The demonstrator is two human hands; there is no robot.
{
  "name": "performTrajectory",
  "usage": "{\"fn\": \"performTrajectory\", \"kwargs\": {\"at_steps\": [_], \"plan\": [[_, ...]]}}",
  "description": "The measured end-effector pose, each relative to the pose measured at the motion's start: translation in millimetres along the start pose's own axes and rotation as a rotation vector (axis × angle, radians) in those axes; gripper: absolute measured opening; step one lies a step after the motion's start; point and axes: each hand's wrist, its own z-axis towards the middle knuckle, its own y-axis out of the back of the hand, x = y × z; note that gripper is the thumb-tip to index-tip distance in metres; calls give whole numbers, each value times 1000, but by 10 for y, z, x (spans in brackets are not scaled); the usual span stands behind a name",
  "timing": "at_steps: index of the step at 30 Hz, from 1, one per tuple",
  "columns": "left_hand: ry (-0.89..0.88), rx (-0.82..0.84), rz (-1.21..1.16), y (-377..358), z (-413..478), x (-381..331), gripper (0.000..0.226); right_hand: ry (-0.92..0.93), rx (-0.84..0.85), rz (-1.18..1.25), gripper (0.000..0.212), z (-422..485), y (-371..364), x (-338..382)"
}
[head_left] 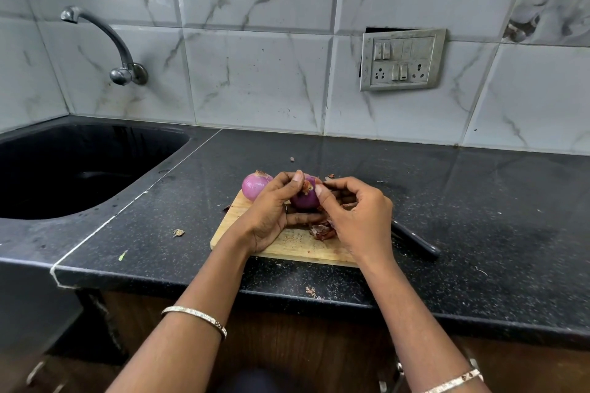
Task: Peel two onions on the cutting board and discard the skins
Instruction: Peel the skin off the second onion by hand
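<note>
Onion (305,199) held just above the cutting board (287,246): my left hand (271,210) cups it, and my right hand (354,217) pinches papery skin at its top. I judge it firm and slick beneath, with brittle skin best gripped by its edges. The second onion (255,185) sits on the board's far-left corner.

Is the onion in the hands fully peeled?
Not yet: the onion shows smooth purple flesh, but the right hand pinches dry skin at its top.
</note>
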Motion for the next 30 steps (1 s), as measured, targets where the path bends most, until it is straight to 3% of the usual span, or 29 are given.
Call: {"fn": "performTrajectory", "kwargs": {"at_steps": [8,19,30], "plan": [[-3,2,-25,-2,4,10,54,-9,-10,-25,15,21,-3,-46],[2,-15,-87,-1,-10,-22,28,-5,-16,-61,17,31,7,-60],[35,-51,-66,2,7,-33,49,-22,-14,-81,22,20,-6,-44]]}}
